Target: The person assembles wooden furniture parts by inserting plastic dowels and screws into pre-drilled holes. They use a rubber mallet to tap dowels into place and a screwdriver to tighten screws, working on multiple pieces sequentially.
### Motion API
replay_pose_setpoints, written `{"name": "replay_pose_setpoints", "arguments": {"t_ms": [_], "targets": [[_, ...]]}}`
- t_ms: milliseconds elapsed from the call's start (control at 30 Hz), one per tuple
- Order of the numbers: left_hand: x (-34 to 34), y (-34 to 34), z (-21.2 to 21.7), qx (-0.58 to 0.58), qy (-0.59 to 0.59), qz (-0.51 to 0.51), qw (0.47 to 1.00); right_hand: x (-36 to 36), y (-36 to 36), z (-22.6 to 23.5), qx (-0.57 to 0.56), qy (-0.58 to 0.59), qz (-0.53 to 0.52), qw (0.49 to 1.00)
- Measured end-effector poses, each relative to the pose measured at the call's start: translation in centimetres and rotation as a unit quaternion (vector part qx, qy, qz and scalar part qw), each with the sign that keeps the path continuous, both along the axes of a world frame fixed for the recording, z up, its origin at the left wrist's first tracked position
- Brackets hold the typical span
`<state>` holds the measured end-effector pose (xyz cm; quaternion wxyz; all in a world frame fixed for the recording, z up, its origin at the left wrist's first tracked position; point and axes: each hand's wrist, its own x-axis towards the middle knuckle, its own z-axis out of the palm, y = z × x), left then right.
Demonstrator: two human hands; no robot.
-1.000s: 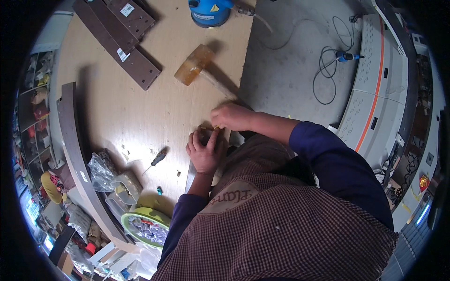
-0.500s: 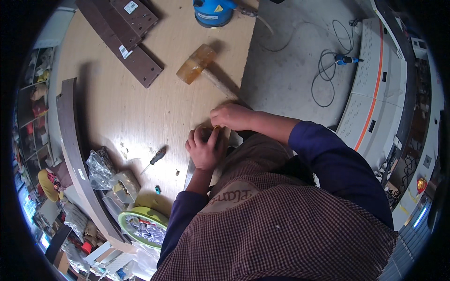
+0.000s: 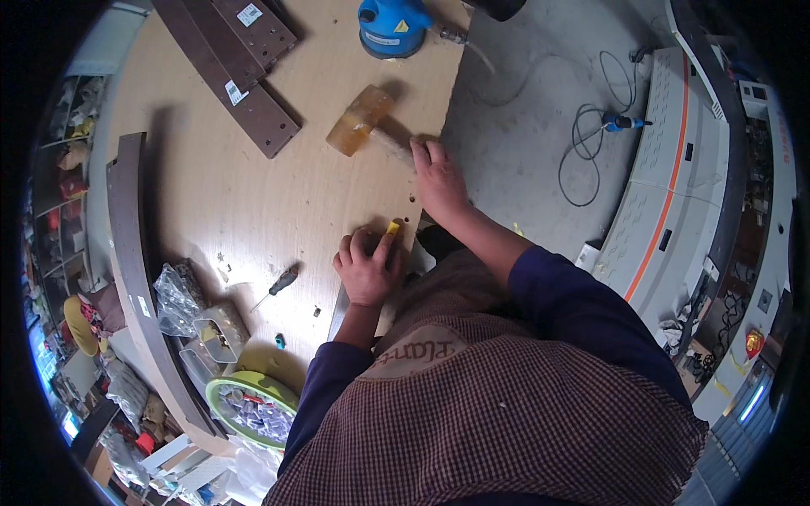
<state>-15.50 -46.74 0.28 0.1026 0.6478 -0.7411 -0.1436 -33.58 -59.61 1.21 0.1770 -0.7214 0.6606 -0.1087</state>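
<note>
My left hand (image 3: 369,268) rests at the near right edge of a light wood-grain panel (image 3: 245,181). Its fingers are curled, with a small yellow piece (image 3: 393,228) at the fingertips; what lies under the palm is hidden. Small dark holes show in the panel beside that piece. Farther out along the edge, my right hand (image 3: 439,179) is closed round the handle end of a mallet (image 3: 361,120). The mallet has an amber, see-through head and a wooden handle, and its head is over the panel.
A screwdriver (image 3: 275,287) and a small teal piece (image 3: 280,341) lie on the panel. To the left are a clear bag (image 3: 179,299), clear bins (image 3: 221,332) and a green basin (image 3: 253,381) of small parts. Brown boards (image 3: 228,72) and a blue tool (image 3: 392,29) are at the back.
My right hand has left the spot beside my left hand, moved away from me and taken hold of the mallet handle. The yellow piece shows more clearly; my left hand stays put.
</note>
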Motion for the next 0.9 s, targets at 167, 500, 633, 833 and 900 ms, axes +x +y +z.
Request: {"name": "replay_pose_setpoints", "arguments": {"t_ms": [167, 500, 633, 833, 900], "targets": [[0.2, 0.1, -0.1, -0.034, 0.002, -0.001, 0.999, -3.1, 2.6, 2.6, 0.147, -0.162, -0.024, 0.975], [-0.2, 0.0, 0.4, -0.065, 0.005, 0.014, 0.998, -7.2, 9.4, 6.5, 0.197, -0.210, -0.090, 0.953], [-0.3, 0.1, 0.9, -0.089, 0.006, 0.018, 0.996, -6.7, 8.7, 7.6, 0.297, -0.047, 0.085, 0.950], [0.0, 0.1, 0.2, -0.047, 0.049, 0.018, 0.998, -6.8, 7.2, 7.3, 0.219, -0.120, -0.026, 0.968], [0.2, 0.2, 0.1, -0.079, 0.018, 0.010, 0.997, -6.6, 7.7, 6.8, 0.358, -0.078, 0.034, 0.930]]}}
